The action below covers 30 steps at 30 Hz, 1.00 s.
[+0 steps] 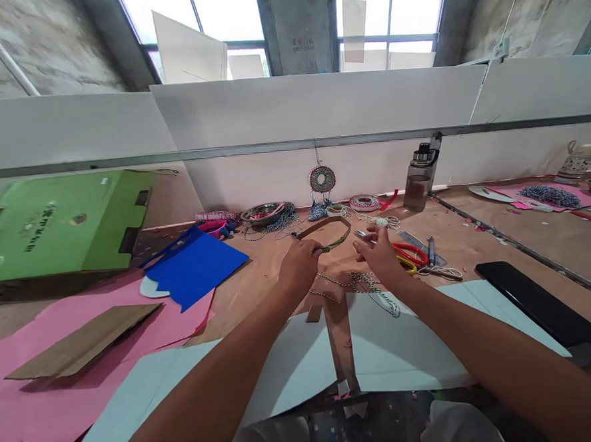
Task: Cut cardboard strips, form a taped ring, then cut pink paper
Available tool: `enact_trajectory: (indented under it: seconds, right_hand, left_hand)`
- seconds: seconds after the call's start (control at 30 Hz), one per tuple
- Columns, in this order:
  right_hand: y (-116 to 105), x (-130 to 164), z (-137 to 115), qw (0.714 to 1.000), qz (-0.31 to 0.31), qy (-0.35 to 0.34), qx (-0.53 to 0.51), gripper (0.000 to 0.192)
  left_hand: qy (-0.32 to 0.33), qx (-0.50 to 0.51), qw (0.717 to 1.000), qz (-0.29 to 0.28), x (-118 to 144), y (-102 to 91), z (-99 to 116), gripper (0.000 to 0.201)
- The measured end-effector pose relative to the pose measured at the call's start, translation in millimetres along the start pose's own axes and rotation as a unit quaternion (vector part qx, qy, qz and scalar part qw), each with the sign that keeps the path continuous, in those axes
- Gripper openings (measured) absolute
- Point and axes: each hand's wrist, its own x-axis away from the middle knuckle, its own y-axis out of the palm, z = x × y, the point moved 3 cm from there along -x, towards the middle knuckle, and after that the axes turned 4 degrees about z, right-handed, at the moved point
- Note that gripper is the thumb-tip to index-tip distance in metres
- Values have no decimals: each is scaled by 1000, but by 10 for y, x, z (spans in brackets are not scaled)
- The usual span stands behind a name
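My left hand (299, 266) pinches the near side of a loop bent from a narrow brown strip (326, 224), green along its lower right. The loop stands just above the table. Right of it, my right hand (380, 252) is closed on a small object with a silvery tip (360, 234); the fingers hide most of it. Below the hands lies a tangle of black-and-white twisted cord (367, 283). White string (386, 222) is bunched behind my right hand. Red-handled scissors (412, 254) lie beside my right wrist, next to a utility knife (431, 251).
A round woven ornament (322, 178) hangs at the back. A metal bowl (262, 214), a blue sheet (202, 260) and a green box (65, 225) are on the left. A dark bottle (418, 180) stands behind; a black phone (535, 300) lies right. Pale sheets (403, 348) cover the front edge.
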Motion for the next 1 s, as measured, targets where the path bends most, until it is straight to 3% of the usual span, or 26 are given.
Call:
enact_trajectory:
  seconds: [0.1,0.17,0.23,0.37,0.5,0.67,0.73,0.83,0.87,1.0]
  right_hand:
    - [50,59,-123,962,-68,-213,158,36]
    - [126,119,-133,919,-134,-291,228,35]
    - [182,151,-112,888,-169,-325,277,31]
    - [205,135,-99,859,-192,-345,326,15]
    - [153,106,-106,849,-193,-334,361,13]
    - [108,89,-28,835,-213,-322,391,13]
    - [125,105,-11,826,-231,-340,384,15]
    - [161,145,-11,810,-265,-364,375,19]
    - [168,155,-15,806,-273,-368,375,21]
    - [164,155,-33,803,-282,-376,367,21]
  left_hand:
    - [7,-54,998,-14,31,-8,68,18]
    - [28,-70,997,-25,61,6,137,18]
    - [55,-71,995,-31,89,31,200,19]
    - [65,-54,996,-39,119,75,242,21]
    - [45,22,997,-53,100,29,208,17]
    - [-28,85,994,66,2,-176,33,27]
    - [-81,128,988,28,-19,-149,-63,36]
    - [-167,233,950,-127,5,7,-177,28]
    - [-196,263,932,-153,17,46,-212,23]
    - [-266,318,903,-111,15,80,-355,16]
